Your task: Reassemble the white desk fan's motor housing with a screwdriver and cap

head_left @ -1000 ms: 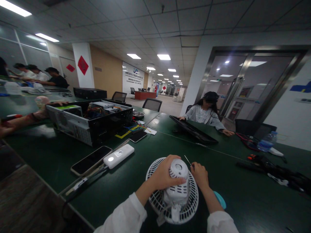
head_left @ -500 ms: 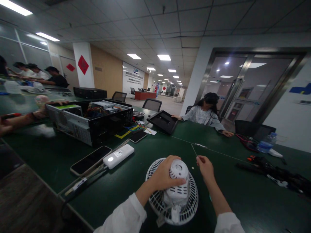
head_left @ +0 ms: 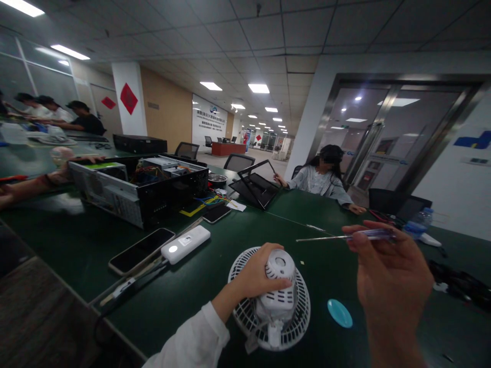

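Note:
A white fan housing (head_left: pixel 282 301) with a round slotted grille lies on the green table (head_left: pixel 184 306), its motor cover facing up. My left hand (head_left: pixel 257 273) is wrapped round the motor cover from the left side. To the right, my right hand (head_left: pixel 391 276) is raised above the table, fingers closed on the clear purplish handle of a screwdriver (head_left: pixel 330 238). Its thin shaft points left, beyond the fan and apart from it. Between the fan and my right forearm lies a turquoise oval disc (head_left: pixel 339 313).
An open computer case (head_left: pixel 140 189) stands at the left, another person's hand (head_left: pixel 57 176) at its side. Nearer are a phone (head_left: pixel 141 250) and a white power bank (head_left: pixel 186 244). Across the table a person (head_left: pixel 322 179) holds a black frame (head_left: pixel 257 186). A bottle (head_left: pixel 420 222) stands right.
My right hand has moved right and up, and the screwdriver now shows in it. The turquoise disc has come into view. The black frame across the table has opened out into two parts.

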{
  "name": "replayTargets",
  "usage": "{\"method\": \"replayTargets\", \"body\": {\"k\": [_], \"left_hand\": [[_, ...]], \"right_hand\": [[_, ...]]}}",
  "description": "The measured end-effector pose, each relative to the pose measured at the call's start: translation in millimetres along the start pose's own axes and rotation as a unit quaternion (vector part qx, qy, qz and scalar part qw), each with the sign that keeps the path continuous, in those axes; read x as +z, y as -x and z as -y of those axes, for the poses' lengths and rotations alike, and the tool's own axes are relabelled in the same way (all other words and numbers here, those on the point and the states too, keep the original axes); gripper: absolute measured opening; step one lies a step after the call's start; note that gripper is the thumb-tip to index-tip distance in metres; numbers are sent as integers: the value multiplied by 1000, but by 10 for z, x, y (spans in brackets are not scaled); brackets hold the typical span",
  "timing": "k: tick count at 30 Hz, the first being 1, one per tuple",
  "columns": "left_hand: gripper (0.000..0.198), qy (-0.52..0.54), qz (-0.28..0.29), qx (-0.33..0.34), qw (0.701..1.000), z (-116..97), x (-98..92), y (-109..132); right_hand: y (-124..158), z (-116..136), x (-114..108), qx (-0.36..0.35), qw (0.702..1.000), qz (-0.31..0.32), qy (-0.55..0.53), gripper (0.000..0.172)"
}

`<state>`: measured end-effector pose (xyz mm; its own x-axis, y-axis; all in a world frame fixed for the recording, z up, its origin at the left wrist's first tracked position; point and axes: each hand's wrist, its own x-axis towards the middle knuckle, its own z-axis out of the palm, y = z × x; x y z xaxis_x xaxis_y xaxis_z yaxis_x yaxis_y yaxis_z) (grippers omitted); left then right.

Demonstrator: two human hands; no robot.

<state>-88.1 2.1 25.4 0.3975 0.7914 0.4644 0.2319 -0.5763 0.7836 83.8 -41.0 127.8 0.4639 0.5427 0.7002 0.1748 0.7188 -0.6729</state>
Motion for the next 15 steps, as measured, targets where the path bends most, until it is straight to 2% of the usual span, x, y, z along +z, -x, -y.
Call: {"method": "replayTargets", "body": {"k": [2,4,7,11,15], "left_hand": [[64,-3,-2,-4,1000,-6,1,1],[63,-4,-5,-6,1000,-16,3,0],[63,-4,-9,-4,1000,-29,9,-5],[64,1,-14,5,1000,-27,13,-9],[64,1,-11,10,1000,-18,7,-5]], "right_hand": [[79,8,10,-42,994,46,85,29],[129,-18,14,-75,977,118,161,33],[162,-80,38,-109,949,197,220,38],[178,-149,100,-141,930,247,233,41],[186,-176,132,-156,922,255,245,40]]}}
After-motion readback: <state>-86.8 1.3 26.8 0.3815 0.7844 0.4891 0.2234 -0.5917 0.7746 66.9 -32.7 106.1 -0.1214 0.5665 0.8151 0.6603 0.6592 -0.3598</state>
